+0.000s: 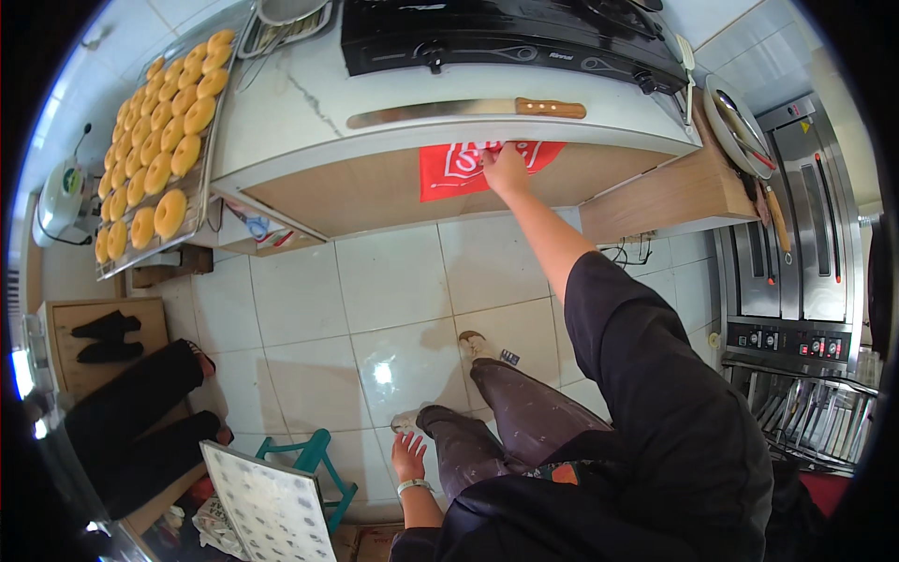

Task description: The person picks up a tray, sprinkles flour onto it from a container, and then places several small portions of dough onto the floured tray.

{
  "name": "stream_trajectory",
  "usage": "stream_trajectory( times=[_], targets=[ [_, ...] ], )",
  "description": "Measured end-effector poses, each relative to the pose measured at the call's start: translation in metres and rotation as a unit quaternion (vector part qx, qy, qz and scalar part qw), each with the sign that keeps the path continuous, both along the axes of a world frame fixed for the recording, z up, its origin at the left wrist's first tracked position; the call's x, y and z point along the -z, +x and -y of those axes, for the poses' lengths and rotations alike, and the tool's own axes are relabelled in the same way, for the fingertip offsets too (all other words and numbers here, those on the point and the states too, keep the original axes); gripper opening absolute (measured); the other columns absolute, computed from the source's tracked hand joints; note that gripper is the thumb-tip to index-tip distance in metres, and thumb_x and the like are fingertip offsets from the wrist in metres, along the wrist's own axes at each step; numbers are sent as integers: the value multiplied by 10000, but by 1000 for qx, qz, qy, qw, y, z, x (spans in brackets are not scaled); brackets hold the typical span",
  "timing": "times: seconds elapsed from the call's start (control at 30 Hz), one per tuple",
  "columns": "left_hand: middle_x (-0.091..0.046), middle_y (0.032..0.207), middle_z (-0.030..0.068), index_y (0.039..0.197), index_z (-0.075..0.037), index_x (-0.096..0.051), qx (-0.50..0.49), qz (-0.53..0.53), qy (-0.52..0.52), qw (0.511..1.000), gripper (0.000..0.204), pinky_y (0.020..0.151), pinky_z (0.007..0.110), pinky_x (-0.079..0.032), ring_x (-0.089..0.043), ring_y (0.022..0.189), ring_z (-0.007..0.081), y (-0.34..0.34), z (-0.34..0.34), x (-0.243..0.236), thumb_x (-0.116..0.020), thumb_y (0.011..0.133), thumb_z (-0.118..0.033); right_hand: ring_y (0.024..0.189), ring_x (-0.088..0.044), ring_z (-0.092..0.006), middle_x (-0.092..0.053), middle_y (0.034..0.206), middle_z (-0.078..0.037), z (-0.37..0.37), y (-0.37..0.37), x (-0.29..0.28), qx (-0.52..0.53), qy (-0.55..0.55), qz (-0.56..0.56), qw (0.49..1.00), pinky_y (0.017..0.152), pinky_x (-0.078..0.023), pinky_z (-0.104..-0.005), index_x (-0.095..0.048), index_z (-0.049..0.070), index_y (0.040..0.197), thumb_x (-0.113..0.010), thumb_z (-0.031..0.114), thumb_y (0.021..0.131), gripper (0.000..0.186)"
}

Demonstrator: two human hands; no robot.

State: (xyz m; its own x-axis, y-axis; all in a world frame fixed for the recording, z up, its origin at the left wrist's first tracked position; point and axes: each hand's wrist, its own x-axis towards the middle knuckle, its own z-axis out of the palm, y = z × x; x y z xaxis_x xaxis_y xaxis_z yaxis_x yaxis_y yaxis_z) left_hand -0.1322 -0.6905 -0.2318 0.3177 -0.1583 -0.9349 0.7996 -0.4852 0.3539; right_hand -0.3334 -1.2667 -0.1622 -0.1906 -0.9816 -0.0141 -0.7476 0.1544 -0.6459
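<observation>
My right hand point(507, 170) reaches forward to the front edge of the counter. Its fingers are closed at the upper part of a red sheet with white print point(448, 185), which hangs against the wooden cabinet front; whether it is cloth or plastic I cannot tell. Just above it, a long bread knife point(440, 112) with a wooden handle lies along the white counter point(281, 112). Low by my legs hangs my left hand point(408, 457), its fingers apart and holding nothing, with a band on the wrist.
Ring doughnuts point(170, 214) cover a rack at the left. A black gas stove point(506, 47) occupies the counter's back. Beside a teal stool point(314, 454) leans a spotted white board point(272, 506). Another person's dark-trousered legs point(140, 412) are at left, a steel oven point(805, 215) at right.
</observation>
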Motion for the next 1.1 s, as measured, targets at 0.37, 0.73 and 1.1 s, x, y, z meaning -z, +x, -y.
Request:
stream_trajectory(
  times=[0.37,0.73,1.1],
  targets=[
    [-568,1193,135,1295,-48,-437,143,41,-54,987,489,838,424,-468,-584,1026,281,-9,75,-13,-498,944,-383,748,-633,-255,-644,815,-82,-24,-19,6,-48,-94,156,982,675,-498,-395,-557,67,1016,-614,268,853,265],
    [-636,1065,123,1184,-67,-488,148,38,67,986,363,650,337,-507,-648,854,234,-22,35,-4,-543,926,-317,1131,-521,-217,-603,1140,-101,-84,-44,111,-92,402,301,860,930,-417,-442,-484,117,1289,-543,376,894,476],
    [-627,1099,119,1219,-59,-499,179,37,52,982,389,690,329,-501,-640,895,225,-41,35,-4,-518,939,-328,1292,-427,-263,-575,1200,-176,-31,-29,93,245,88,922,287,1055,-279,-614,-483,-11,1120,-429,218,913,314]
  ],
)
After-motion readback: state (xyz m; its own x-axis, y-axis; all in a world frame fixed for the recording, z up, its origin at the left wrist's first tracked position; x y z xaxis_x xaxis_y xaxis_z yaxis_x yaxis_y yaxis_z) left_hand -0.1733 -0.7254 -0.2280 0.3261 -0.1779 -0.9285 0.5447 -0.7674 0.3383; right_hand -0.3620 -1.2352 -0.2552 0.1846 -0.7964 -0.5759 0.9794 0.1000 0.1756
